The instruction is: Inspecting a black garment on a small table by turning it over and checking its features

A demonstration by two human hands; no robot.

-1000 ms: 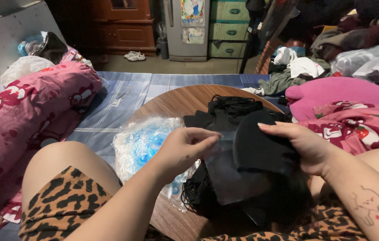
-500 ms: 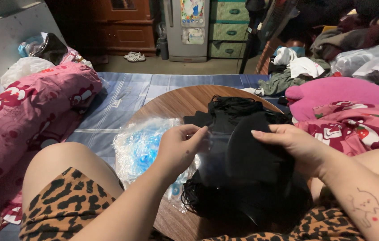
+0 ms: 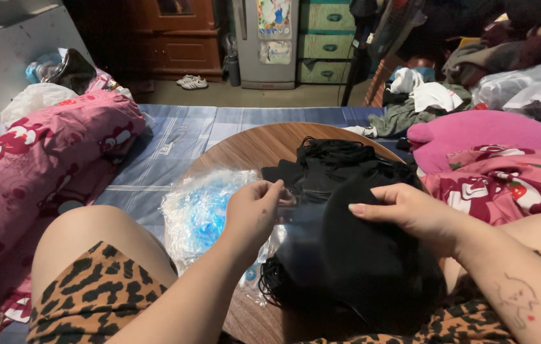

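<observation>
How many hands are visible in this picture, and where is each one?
2. The left hand pinches a clear plastic bag over the round wooden table; the right hand rests on black fabric beside it.
</observation>
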